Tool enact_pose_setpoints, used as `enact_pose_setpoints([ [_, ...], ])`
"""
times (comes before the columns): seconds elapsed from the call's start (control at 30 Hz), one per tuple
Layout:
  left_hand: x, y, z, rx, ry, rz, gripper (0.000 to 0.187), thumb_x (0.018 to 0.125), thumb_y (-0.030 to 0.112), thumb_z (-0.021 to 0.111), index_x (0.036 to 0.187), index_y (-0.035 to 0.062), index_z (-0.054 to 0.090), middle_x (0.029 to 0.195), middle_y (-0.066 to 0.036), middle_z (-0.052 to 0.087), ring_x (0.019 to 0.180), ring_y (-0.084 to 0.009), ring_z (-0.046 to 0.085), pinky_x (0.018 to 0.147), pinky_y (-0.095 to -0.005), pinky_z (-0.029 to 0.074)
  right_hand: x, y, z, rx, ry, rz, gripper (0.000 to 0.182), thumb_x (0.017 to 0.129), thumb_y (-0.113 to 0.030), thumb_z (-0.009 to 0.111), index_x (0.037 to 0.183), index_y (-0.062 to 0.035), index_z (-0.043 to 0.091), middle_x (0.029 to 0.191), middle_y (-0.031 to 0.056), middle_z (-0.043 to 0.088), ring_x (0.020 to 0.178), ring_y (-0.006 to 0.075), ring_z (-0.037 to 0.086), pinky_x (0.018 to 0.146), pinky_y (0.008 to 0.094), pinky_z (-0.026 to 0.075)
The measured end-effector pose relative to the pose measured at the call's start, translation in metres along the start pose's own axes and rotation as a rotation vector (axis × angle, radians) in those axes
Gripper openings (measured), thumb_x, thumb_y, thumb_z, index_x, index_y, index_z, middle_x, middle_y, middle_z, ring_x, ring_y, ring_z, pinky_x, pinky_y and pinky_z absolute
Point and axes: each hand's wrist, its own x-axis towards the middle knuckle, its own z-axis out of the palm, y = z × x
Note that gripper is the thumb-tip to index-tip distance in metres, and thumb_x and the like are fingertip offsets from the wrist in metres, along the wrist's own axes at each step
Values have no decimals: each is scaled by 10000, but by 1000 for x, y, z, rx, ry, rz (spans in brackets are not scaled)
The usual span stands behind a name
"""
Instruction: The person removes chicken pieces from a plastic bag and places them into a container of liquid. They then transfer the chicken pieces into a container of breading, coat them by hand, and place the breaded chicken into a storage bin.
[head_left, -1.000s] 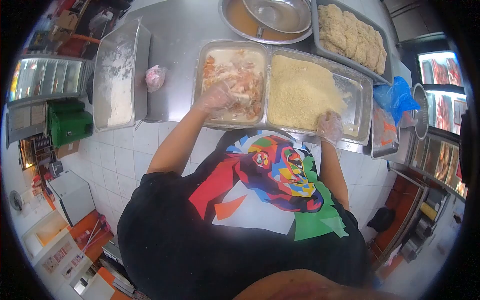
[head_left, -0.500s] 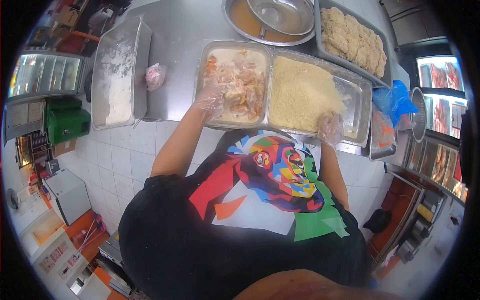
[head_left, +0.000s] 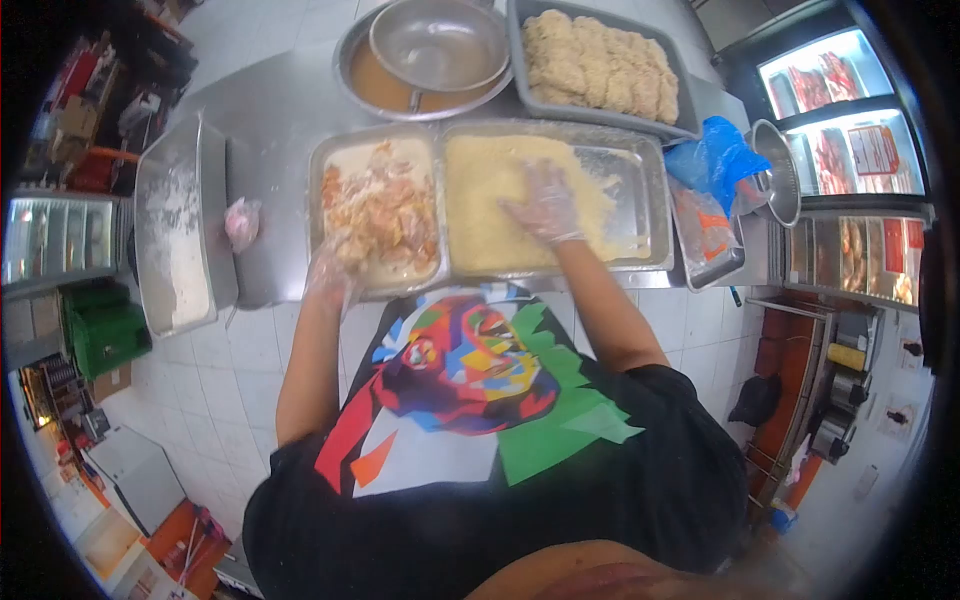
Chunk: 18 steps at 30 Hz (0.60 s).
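My left hand (head_left: 332, 280), in a clear plastic glove, is at the near left corner of a metal pan (head_left: 317, 190) of raw chicken pieces (head_left: 390, 210) in pale, milky liquid. Its fingers are closed around a coated piece of chicken (head_left: 347, 250), partly hidden by blur. My right hand (head_left: 547, 205), gloved too, lies with fingers spread on the pale yellow breading (head_left: 485, 190) in the adjoining metal pan (head_left: 655, 195). No object shows in the right hand.
Behind stand a bowl of orange-brown liquid (head_left: 365, 85) with a metal strainer (head_left: 440, 45), and a grey tub (head_left: 690, 125) of breaded pieces (head_left: 600, 65). A floury metal pan (head_left: 215, 240) and crumpled plastic (head_left: 242, 223) are left; a blue bag (head_left: 720, 150) is right.
My right hand has moved from the breading pan's near edge to the middle of the breading, its fingers now spread. My left hand has drawn back toward the chicken pan's near left corner. The view has shifted.
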Motion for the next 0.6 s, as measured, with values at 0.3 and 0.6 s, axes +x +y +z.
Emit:
enact_pose_setpoints([
  [0.3, -42, 5, 3, 209, 19, 154, 285, 904, 20, 610, 1188, 24, 633, 978, -79, 682, 833, -190, 695, 710, -315, 607, 8, -6, 26, -276, -55, -522, 535, 959, -499, 512, 1421, -244, 599, 1508, 73, 534, 1417, 354, 442, 1137, 638, 302],
  [0.6, -40, 16, 33, 1132, 396, 270, 471, 863, 101, 648, 1317, -19, 611, 1108, -172, 718, 1019, -270, 709, 851, -383, 579, 6, 37, 19, -179, -25, -320, 611, 945, -534, 524, 1491, -259, 547, 1601, 90, 444, 1501, 353, 351, 1184, 657, 223],
])
